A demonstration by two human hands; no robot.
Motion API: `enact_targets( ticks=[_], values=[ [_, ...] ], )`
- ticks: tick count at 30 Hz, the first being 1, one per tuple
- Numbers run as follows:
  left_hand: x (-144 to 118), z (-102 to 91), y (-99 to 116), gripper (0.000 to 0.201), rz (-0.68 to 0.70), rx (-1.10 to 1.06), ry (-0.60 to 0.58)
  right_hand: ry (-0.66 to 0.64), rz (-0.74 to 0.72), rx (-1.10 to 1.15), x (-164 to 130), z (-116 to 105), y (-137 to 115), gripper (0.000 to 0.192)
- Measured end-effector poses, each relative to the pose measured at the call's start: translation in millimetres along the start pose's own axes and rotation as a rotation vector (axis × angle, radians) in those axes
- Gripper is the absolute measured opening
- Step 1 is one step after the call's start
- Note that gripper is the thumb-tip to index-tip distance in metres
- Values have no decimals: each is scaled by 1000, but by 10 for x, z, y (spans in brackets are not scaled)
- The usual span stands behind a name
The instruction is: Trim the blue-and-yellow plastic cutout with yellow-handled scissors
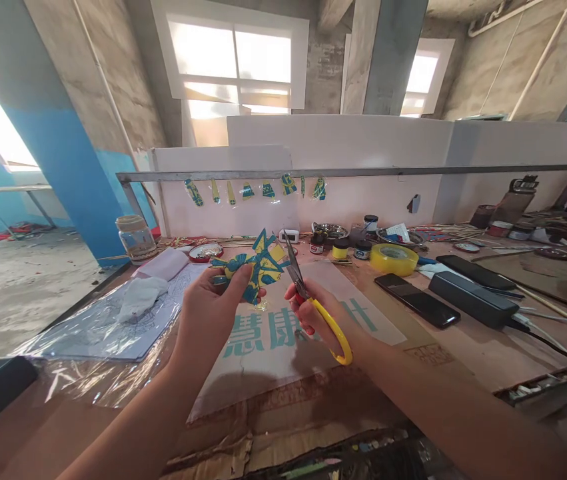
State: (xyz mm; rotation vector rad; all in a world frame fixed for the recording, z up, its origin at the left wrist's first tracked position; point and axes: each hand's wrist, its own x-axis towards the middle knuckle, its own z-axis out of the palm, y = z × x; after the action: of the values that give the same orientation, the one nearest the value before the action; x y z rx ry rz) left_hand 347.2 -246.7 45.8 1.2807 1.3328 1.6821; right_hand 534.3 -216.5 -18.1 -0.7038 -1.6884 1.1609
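Observation:
Between the thumb and fingers of my left hand [226,290] is a blue-green and yellow cut-out [267,261] with pointed edges, held above the table. My right hand [316,307] is closed around scissors [330,327] with yellow handles, their blades pointing up and away from me. The blade tips are close to the cut-out's right side; whether they touch it I cannot tell. Below both hands lies a white sheet [258,380] with large green characters, partly covered by my right hand.
Small patterned pieces [268,191] hang in a row from a metal rail [363,172]. Paint jars [340,249], a yellow tape roll [393,259], a black phone [416,300] and a black power bank [473,295] lie right. Left are a glass jar [136,239] and plastic-covered drawings [123,333].

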Motion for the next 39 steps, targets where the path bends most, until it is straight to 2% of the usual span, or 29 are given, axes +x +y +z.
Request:
enact_targets(
  ticks=[3,9,15,21,24,26,29,32,34,36,39],
  values=[
    [5,-3,-6,30,-10,-5,-6,-6,8,15,10,4,14,56],
    [5,-7,13,30,-35,-27,0,32,72,47,8,38,-95,71],
    [3,-17,40,29,-28,-13,2,110,165,72,60,71,-150,57],
    [46,-42,26,29,-24,-52,12,205,163,121,136,-10,-79,50],
    [121,-56,-74,32,-19,-25,-65,268,90,105,162,-92,-79,52],
    [155,-41,-174,33,-1,29,-192,283,-4,23,165,-119,-101,48],
    [163,6,-306,34,28,110,-392,231,-115,-154,158,-128,-109,34],
    [179,18,-358,34,44,183,-487,171,-196,-331,162,-180,-64,21],
    [220,-23,-346,54,114,197,-463,166,-303,-570,173,-262,-35,29],
    [268,-97,-304,69,255,231,-379,177,-446,-908,182,-359,-33,39],
    [309,-215,-221,59,545,437,-203,160,-543,-1271,179,-461,-78,47]
  ],
)
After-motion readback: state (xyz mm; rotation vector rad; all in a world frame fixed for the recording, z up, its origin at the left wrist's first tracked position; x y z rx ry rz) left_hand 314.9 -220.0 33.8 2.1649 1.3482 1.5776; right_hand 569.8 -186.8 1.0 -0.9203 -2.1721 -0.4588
